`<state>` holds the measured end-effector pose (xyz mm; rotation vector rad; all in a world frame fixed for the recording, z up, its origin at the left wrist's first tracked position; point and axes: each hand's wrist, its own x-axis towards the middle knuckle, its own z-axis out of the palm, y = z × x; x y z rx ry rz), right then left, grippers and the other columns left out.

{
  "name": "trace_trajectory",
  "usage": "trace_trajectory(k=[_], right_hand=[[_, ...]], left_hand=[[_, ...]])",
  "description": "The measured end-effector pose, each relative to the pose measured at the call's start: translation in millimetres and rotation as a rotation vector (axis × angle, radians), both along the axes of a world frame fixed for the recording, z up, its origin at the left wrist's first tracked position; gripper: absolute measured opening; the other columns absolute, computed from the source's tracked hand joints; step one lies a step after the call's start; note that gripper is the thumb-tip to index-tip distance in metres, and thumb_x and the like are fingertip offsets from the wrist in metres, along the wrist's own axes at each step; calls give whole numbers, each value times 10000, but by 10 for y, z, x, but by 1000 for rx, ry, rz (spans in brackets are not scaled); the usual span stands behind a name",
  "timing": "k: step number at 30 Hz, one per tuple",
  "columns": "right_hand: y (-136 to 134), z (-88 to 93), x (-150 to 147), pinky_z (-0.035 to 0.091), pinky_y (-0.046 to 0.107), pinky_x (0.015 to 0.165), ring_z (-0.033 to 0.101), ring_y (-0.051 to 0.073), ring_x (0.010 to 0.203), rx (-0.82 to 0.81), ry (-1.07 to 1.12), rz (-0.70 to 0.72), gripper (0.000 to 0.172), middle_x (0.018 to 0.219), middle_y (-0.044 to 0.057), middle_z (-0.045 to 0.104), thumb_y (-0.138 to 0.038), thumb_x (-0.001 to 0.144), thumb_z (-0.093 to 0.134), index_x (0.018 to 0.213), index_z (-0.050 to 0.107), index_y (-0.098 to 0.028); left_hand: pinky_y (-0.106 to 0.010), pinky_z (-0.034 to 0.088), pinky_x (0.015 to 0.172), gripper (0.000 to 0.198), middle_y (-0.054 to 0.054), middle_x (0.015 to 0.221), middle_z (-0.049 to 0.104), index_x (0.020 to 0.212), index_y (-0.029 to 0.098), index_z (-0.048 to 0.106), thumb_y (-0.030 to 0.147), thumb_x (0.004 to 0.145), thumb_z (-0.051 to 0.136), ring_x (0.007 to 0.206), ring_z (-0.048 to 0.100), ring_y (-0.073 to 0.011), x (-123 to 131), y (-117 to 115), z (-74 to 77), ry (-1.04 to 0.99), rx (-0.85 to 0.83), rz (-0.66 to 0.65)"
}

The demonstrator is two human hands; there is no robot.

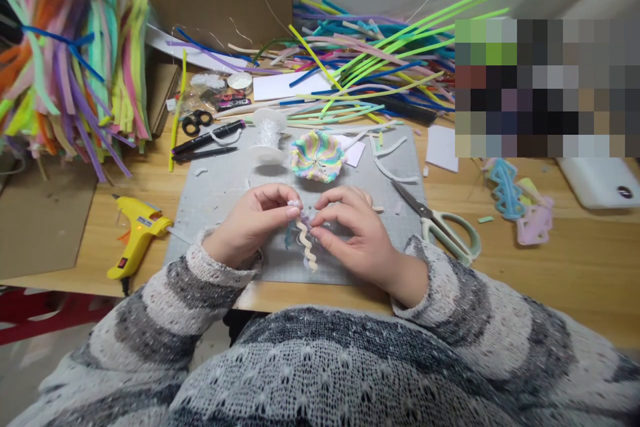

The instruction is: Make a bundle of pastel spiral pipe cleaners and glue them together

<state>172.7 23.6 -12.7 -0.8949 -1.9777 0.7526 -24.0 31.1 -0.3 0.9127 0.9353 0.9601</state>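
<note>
My left hand (pixel 265 217) pinches the top of a small lilac fuzzy piece (pixel 295 203) between thumb and fingertips. From it hang a cream spiral strand (pixel 307 248) and a shorter blue strand (pixel 289 236). My right hand (pixel 353 223) is close on the right, its thumb and fingertips drawn together at the lilac part; what they hold is too small to make out. Just beyond my hands, a pastel ruffled flower-shaped piece (pixel 317 157) lies on the grey cutting mat (pixel 200 200), beside a spool of clear thread (pixel 269 135).
Scissors (pixel 453 233) lie right of my right hand, and a yellow glue gun (pixel 135 233) left of my left sleeve. Pens (pixel 207 137) and black-handled scissors (pixel 197 121) are at back left. Loose fuzzy stems (pixel 380 57) cover the back; bundled stems (pixel 65 60) stand left.
</note>
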Motion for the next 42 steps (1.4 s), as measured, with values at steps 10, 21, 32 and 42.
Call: trace_trajectory(k=[10, 21, 32, 42], right_hand=[[9, -8, -2, 369, 424, 876, 593, 197, 949, -17, 33, 7, 38, 961, 29, 637, -226, 853, 622, 890, 617, -232], [-13, 23, 18, 395, 424, 876, 592, 193, 945, -23, 73, -31, 19, 959, 31, 634, -234, 875, 592, 885, 607, -239], [-25, 27, -35, 349, 399, 866, 594, 181, 923, 14, 40, -38, 33, 947, 14, 650, -243, 839, 656, 843, 626, -228], [-16, 27, -5, 361, 403, 848, 588, 181, 898, 28, 29, -40, 33, 921, 18, 655, -245, 857, 639, 829, 644, -228]], left_hand=[[-181, 415, 629, 164, 28, 675, 604, 708, 167, 692, 261, 677, 822, 644, 519, -66, -7, -4, 6, -20, -3, -13], [-209, 404, 615, 191, 17, 675, 597, 699, 163, 684, 278, 654, 830, 642, 505, -87, 2, -4, 13, 36, -9, -2], [-203, 438, 641, 142, 21, 680, 623, 717, 159, 677, 240, 713, 794, 625, 525, -72, 74, -40, 3, 47, 3, -86], [-197, 471, 647, 150, -1, 723, 683, 717, 161, 703, 235, 675, 826, 663, 589, -81, 58, -33, -31, 30, -15, -86]])
